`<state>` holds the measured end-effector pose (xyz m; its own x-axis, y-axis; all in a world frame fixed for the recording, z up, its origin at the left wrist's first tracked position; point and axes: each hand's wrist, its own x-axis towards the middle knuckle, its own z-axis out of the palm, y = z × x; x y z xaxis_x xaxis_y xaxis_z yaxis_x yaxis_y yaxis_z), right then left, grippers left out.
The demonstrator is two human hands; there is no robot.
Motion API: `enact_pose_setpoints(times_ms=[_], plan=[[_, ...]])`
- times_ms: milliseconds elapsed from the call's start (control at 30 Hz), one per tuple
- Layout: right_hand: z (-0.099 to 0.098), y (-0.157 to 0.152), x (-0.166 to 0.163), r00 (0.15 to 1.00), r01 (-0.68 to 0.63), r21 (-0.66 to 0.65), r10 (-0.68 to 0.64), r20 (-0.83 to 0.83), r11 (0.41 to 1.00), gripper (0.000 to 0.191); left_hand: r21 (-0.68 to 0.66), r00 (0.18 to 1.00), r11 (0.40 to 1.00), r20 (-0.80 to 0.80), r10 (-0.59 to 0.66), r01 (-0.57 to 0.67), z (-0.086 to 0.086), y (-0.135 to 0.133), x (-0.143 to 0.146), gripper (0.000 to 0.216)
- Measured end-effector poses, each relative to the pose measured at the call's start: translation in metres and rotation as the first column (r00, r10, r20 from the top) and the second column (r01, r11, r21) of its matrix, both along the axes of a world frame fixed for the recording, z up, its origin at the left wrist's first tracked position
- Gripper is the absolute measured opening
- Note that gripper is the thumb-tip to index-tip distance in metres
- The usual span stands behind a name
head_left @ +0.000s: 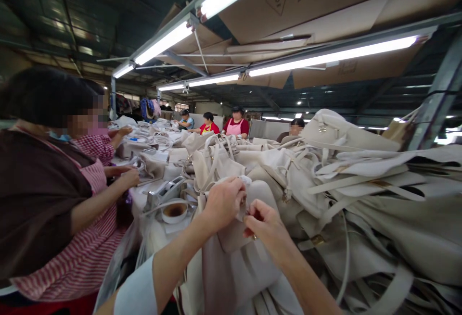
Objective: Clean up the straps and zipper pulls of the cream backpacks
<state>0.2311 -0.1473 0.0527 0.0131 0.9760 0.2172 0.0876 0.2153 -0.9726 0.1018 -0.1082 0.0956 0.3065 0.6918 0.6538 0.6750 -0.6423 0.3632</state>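
A cream-coloured handbag point(231, 262) stands upright in front of me on the worktable. My left hand point(224, 202) is closed on the top of the bag, with a small white cloth or flap pinched under its fingers. My right hand point(265, 226) is closed beside it, fingertips pinching at the bag's front flap near the clasp. What the fingertips grip is too small to make out. The two hands almost touch.
A big heap of cream bags and straps point(361, 195) fills the table to the right. A small round bowl point(174, 212) and a tape dispenser point(168, 191) sit to the left. A co-worker in a striped apron point(54, 209) stands close on my left; other people point(236, 125) work at the far end.
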Motion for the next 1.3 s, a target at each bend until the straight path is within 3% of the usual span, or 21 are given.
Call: enact_pose_setpoints(times_ms=[133, 200, 267, 300, 367, 400, 467, 533, 600, 700, 800, 867, 933, 1033, 1167, 1300], plan=[[-0.007, -0.009, 0.002, 0.997, -0.061, 0.015, 0.061, 0.041, 0.998, 0.013, -0.020, 0.972, 0.994, 0.209, 0.110, -0.108, -0.004, 0.006, -0.007, 0.006], [-0.003, -0.007, 0.012, 0.999, -0.034, 0.003, 0.034, 0.000, 0.999, 0.014, -0.073, 0.953, 0.996, 0.294, 0.078, -0.059, -0.013, 0.006, -0.008, 0.009], [0.000, -0.005, 0.022, 1.000, 0.000, -0.005, -0.001, -0.025, 1.000, 0.013, -0.248, 0.902, 0.964, 0.431, 0.016, 0.101, -0.023, 0.002, -0.005, 0.015], [-0.002, -0.006, 0.024, 1.000, 0.006, -0.010, -0.007, -0.030, 1.000, 0.012, -0.353, 0.862, 0.909, 0.506, -0.015, 0.223, -0.027, 0.000, -0.002, 0.014], [-0.013, -0.012, 0.022, 1.000, -0.005, -0.056, 0.003, -0.026, 0.998, 0.011, -0.492, 0.749, 0.735, 0.662, -0.033, 0.467, -0.030, -0.006, 0.005, 0.013], [-0.021, -0.016, 0.017, 1.000, -0.018, -0.090, 0.016, -0.024, 0.996, 0.012, -0.515, 0.690, 0.648, 0.724, -0.023, 0.562, -0.030, -0.008, 0.009, 0.013], [-0.038, -0.022, 0.007, 1.000, -0.016, -0.219, 0.011, -0.021, 0.976, 0.016, -0.512, 0.585, 0.560, 0.809, 0.059, 0.651, -0.028, -0.007, 0.016, 0.013], [-0.049, -0.022, 0.004, 0.997, 0.037, -0.249, -0.051, -0.052, 0.968, 0.019, -0.440, 0.520, 0.606, 0.852, 0.051, 0.662, -0.026, 0.001, 0.021, 0.017], [-0.049, -0.024, 0.012, 0.995, 0.083, -0.178, -0.092, -0.042, 0.980, 0.019, -0.368, 0.461, 0.619, 0.888, 0.012, 0.694, -0.028, 0.012, 0.024, 0.017], [-0.037, -0.049, 0.042, 0.978, 0.091, -0.001, -0.090, 0.186, 0.996, 0.011, -0.274, 0.385, 0.698, 0.923, -0.002, 0.661, -0.035, 0.022, 0.023, 0.012], [-0.031, -0.097, 0.089, 0.880, 0.141, 0.093, -0.168, 0.444, 0.986, 0.015, -0.217, 0.391, 0.799, 0.920, -0.024, 0.560, -0.040, 0.025, 0.020, 0.018], [-0.040, -0.128, 0.129, 0.782, 0.293, 0.083, -0.289, 0.553, 0.952, 0.023, -0.217, 0.401, 0.789, 0.915, -0.039, 0.574, -0.041, 0.026, 0.019, 0.022], [-0.056, -0.150, 0.167, 0.603, 0.433, 0.120, -0.386, 0.698, 0.894, 0.027, -0.226, 0.395, 0.748, 0.917, -0.052, 0.624, -0.041, 0.027, 0.021, 0.024], [-0.086, -0.163, 0.209, 0.349, 0.506, 0.074, -0.283, 0.893, 0.859, 0.030, -0.203, 0.374, 0.743, 0.925, -0.069, 0.638, -0.043, 0.025, 0.024, 0.019], [-0.111, -0.154, 0.235, 0.243, 0.570, 0.021, -0.192, 0.951, 0.822, 0.034, -0.205, 0.387, 0.738, 0.918, -0.082, 0.643, -0.050, 0.015, 0.023, 0.015], [-0.114, -0.142, 0.246, 0.146, 0.609, 0.058, -0.183, 0.972, 0.791, 0.033, -0.218, 0.420, 0.710, 0.899, -0.120, 0.669, -0.058, 0.010, 0.018, 0.022]])
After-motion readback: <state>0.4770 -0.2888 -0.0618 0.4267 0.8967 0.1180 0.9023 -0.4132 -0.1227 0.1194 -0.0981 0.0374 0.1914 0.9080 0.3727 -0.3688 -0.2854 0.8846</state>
